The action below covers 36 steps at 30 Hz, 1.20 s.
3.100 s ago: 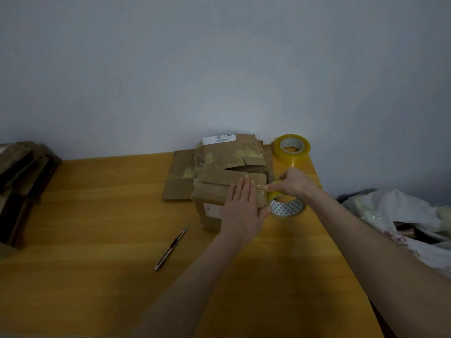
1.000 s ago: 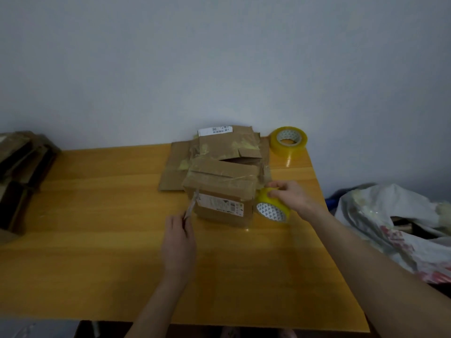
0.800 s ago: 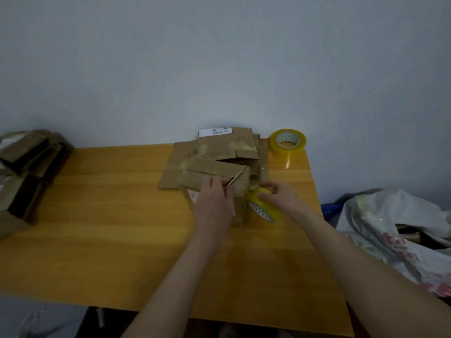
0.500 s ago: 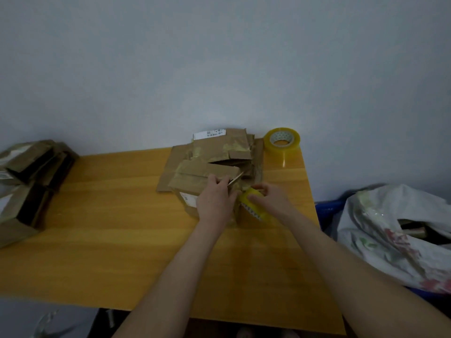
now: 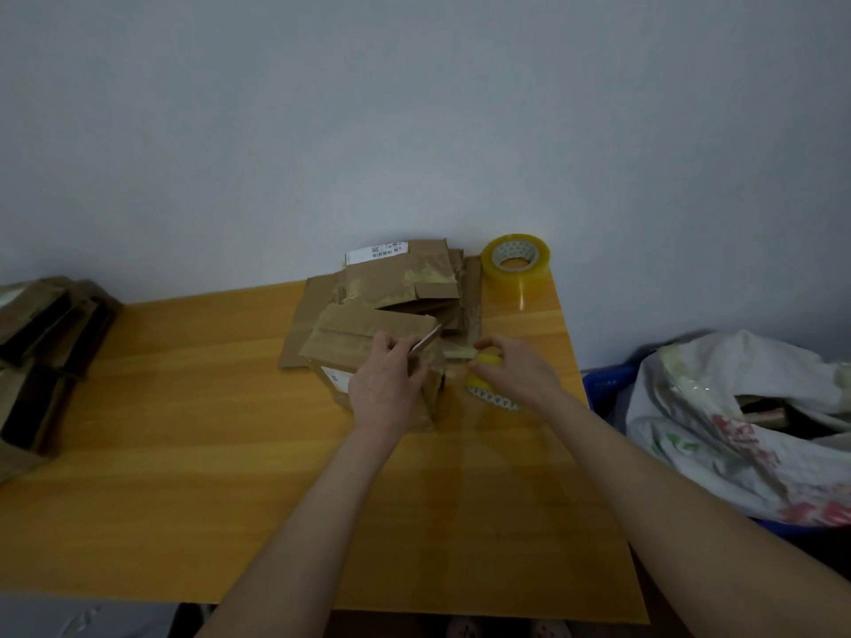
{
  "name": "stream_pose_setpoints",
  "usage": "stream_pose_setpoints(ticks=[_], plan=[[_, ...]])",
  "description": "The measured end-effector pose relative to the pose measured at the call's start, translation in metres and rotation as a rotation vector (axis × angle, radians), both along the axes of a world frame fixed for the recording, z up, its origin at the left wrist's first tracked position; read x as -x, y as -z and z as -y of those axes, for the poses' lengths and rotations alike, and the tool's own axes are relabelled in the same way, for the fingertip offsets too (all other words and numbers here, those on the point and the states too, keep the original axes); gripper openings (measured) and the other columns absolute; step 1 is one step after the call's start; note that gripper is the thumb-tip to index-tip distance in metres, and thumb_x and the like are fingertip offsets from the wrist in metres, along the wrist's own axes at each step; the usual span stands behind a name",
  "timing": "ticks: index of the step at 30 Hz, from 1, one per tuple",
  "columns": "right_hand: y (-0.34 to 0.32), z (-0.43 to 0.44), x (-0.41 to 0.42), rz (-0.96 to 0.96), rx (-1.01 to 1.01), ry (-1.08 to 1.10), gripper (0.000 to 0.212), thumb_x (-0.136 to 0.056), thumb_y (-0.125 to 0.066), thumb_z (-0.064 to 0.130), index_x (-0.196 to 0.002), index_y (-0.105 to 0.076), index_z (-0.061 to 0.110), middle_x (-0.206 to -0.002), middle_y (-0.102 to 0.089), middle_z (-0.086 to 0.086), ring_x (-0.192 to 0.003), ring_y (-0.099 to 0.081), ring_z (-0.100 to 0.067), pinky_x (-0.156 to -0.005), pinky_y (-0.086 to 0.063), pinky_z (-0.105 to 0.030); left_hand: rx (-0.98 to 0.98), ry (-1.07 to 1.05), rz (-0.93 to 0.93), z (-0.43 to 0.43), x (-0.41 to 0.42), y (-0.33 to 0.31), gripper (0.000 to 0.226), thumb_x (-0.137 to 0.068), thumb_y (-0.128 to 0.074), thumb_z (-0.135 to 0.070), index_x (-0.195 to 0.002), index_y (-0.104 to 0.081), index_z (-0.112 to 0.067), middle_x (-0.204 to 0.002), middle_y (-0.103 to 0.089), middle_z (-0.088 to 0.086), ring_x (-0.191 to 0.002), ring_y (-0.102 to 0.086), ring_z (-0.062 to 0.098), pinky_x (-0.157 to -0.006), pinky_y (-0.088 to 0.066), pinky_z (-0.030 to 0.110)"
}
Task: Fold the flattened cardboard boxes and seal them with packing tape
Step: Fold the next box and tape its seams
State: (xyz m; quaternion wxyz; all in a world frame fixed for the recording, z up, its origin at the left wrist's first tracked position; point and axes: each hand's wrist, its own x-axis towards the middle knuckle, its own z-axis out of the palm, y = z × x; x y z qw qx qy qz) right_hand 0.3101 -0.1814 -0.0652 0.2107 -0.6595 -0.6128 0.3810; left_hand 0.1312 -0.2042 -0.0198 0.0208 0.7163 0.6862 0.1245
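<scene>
So the folded box (image 5: 350, 338) sits toward the back right of the bench (image 5: 184, 430), right in front of the stack of flattened cardboard (image 5: 400, 283), and it's got tape across its top flaps already. A short strip of tape (image 5: 460, 354) runs off the box's right edge to the tape roll (image 5: 488, 393), which the right hand (image 5: 515, 373) grips from above just beside the box. The left hand (image 5: 382, 384) is over the box's near right corner, pinching a utility knife (image 5: 426, 341) with the blade angled up toward that strip. Looks to me like the cut-off step for this seal. The next move needs the strip kept taut by the roll hand while the blade goes through it close to the box, then the loose end rubbed down. The risk I'd flag is the blade being so near the right hand's fingers, and slack tape just folding onto itself. Further out there's a spare tape roll (image 5: 515, 260) by the wall at the back corner, well apart from the hands, a pile of other boxes (image 5: 46, 343) off the left end, and a floral bag (image 5: 737, 421) over a blue bin (image 5: 603, 382) past the right edge, none of it in the way
</scene>
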Motion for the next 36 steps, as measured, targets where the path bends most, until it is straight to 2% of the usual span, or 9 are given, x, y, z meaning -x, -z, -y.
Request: stream_pose_setpoints(ticks=[4,8,12,19,25,28,32,34,36], plan=[[0.000,-0.002,0.009,-0.055,0.022,0.015,0.026,-0.090,-0.061,0.042,-0.112,-0.065,0.030,-0.129,-0.059,0.003,-0.116,-0.054,-0.016,-0.087,-0.047,-0.034,0.027,-0.004,-0.033,0.000,0.003,-0.006,0.034,-0.096,-0.052,-0.038,-0.125,-0.057,-0.020,-0.107,-0.046,0.001,-0.068,-0.050,0.015,-0.054,-0.041,0.025],[0.000,0.005,0.015,-0.117,-0.004,0.107,0.021,-0.091,-0.060,0.042,-0.104,-0.070,0.028,-0.107,-0.066,0.007,-0.092,-0.057,-0.009,-0.074,-0.047,-0.029,0.029,-0.042,-0.019,0.010,0.001,-0.019,0.031,-0.103,-0.031,-0.030,-0.112,-0.056,-0.013,-0.110,-0.047,0.005,-0.071,-0.052,0.019,-0.058,-0.038,0.028],[-0.002,0.011,0.021,-0.052,-0.019,0.191,0.024,-0.091,-0.059,0.046,-0.104,-0.070,0.030,-0.097,-0.063,0.010,-0.088,-0.059,-0.011,-0.068,-0.047,-0.027,-0.022,0.035,0.002,0.029,0.008,-0.022,0.034,-0.100,-0.041,-0.012,-0.134,-0.049,-0.012,-0.118,-0.057,0.006,-0.092,-0.059,0.021,-0.065,-0.038,0.023],[-0.006,0.015,0.028,0.022,-0.024,0.237,0.022,-0.092,-0.057,0.045,-0.102,-0.070,0.031,-0.104,-0.067,0.006,-0.092,-0.062,-0.017,-0.070,-0.052,-0.031,0.020,0.048,-0.101,0.052,0.004,-0.025,0.038,-0.099,-0.042,-0.015,-0.135,-0.049,-0.026,-0.093,-0.065,-0.002,-0.076,-0.060,0.016,-0.057,-0.044,0.025],[-0.011,0.020,0.032,0.051,-0.058,0.253,0.020,-0.092,-0.056,0.043,-0.100,-0.071,0.031,-0.097,-0.068,0.007,-0.082,-0.061,-0.015,-0.061,-0.050,-0.027,0.019,0.060,-0.130,0.051,-0.003,-0.017,0.046,-0.100,-0.039,-0.014,-0.144,-0.039,-0.029,-0.095,-0.063,-0.002,-0.073,-0.052,0.013,-0.057,-0.037,0.023],[-0.012,0.022,0.033,0.058,-0.066,0.241,0.019,-0.093,-0.055,0.041,-0.098,-0.071,0.030,-0.095,-0.068,0.007,-0.079,-0.062,-0.015,-0.060,-0.050,-0.027,0.039,0.066,-0.159,0.048,-0.004,-0.015,0.044,-0.100,-0.040,-0.011,-0.141,-0.043,-0.026,-0.097,-0.064,0.000,-0.079,-0.057,0.014,-0.059,-0.038,0.022],[-0.016,0.023,0.037,0.068,-0.098,0.224,0.019,-0.093,-0.055,0.038,-0.096,-0.071,0.028,-0.093,-0.068,0.006,-0.079,-0.061,-0.015,-0.061,-0.051,-0.028,0.031,0.074,-0.206,0.044,-0.006,-0.015,0.039,-0.099,-0.041,-0.011,-0.134,-0.050,-0.026,-0.091,-0.063,-0.001,-0.070,-0.052,0.013,-0.057,-0.038,0.022],[-0.018,0.023,0.037,0.079,-0.108,0.226,0.018,-0.093,-0.055,0.036,-0.095,-0.071,0.027,-0.091,-0.068,0.005,-0.077,-0.061,-0.016,-0.059,-0.050,-0.027,0.053,0.079,-0.234,0.042,-0.007,-0.016,0.037,-0.098,-0.042,-0.010,-0.130,-0.052,-0.026,-0.091,-0.064,-0.001,-0.073,-0.056,0.015,-0.056,-0.039,0.024],[-0.021,0.023,0.036,0.103,-0.116,0.224,0.017,-0.093,-0.056,0.036,-0.094,-0.070,0.028,-0.088,-0.067,0.005,-0.076,-0.060,-0.016,-0.056,-0.047,-0.025,0.065,0.081,-0.285,0.040,-0.009,-0.017,0.029,-0.097,-0.043,-0.008,-0.115,-0.060,-0.023,-0.085,-0.064,-0.001,-0.071,-0.058,0.015,-0.054,-0.040,0.024]])
